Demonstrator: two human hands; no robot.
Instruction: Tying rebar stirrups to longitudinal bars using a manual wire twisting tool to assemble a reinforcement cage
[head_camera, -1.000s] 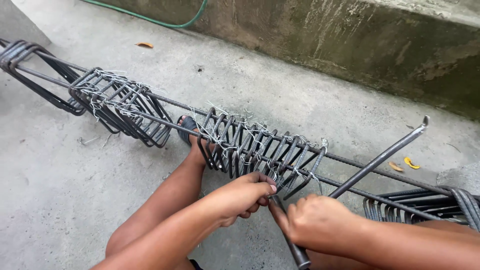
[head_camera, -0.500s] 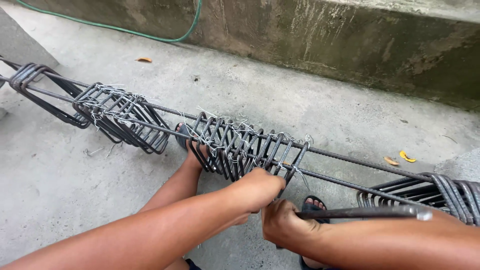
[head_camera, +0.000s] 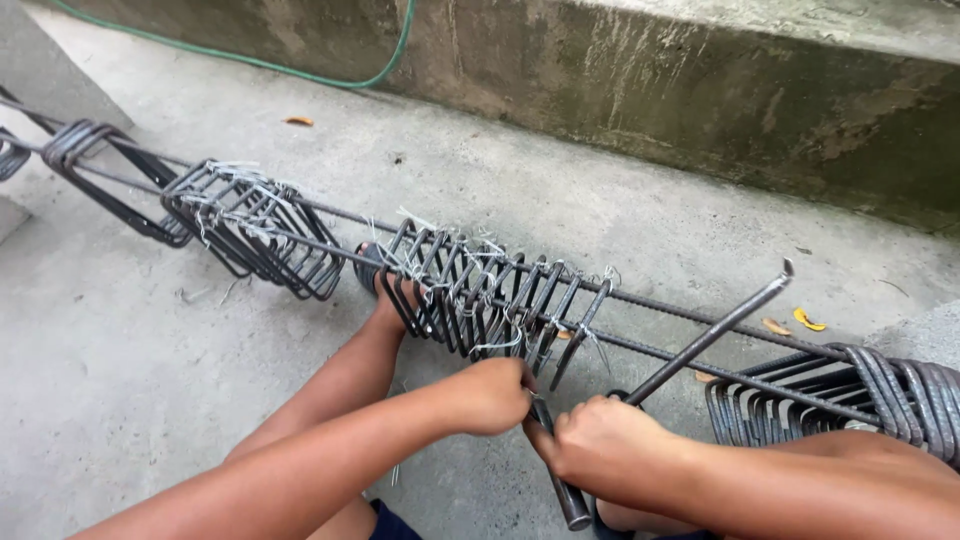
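The left hand (head_camera: 490, 395), low in the centre of the frame, is curled into a fist at the lower edge of a cluster of dark steel rectangular stirrups (head_camera: 480, 295); its fingers are pressed together, and what they pinch there is hidden behind the knuckles. Just to its right, the right hand (head_camera: 600, 445) touches it thumb to thumb and has its fingers wrapped tight around a long dark steel hooked rod (head_camera: 700, 345). This rod runs from the bottom edge of the frame, through the fist, up to a bent tip in the right middle of the frame.

The stirrup cluster is threaded on thin ribbed steel bars (head_camera: 680, 305) that run diagonally from the upper left to the right edge. Pale thin binding wire (head_camera: 470, 255) is twisted around the tops of the stirrups. A second bundle of stirrups (head_camera: 250, 225) sits on the same bars further to the upper left, and a third stack of stirrups (head_camera: 840, 395) lies at the right edge, just above the right forearm.

Everything rests on a grey concrete floor (head_camera: 150, 380). A bare foot (head_camera: 385, 290) presses against the near side of the central cluster. A green hose (head_camera: 395, 60) lies along a mossy concrete kerb (head_camera: 700, 90) across the top of the frame. Small yellow leaves (head_camera: 805, 320) lie on the floor at the right.
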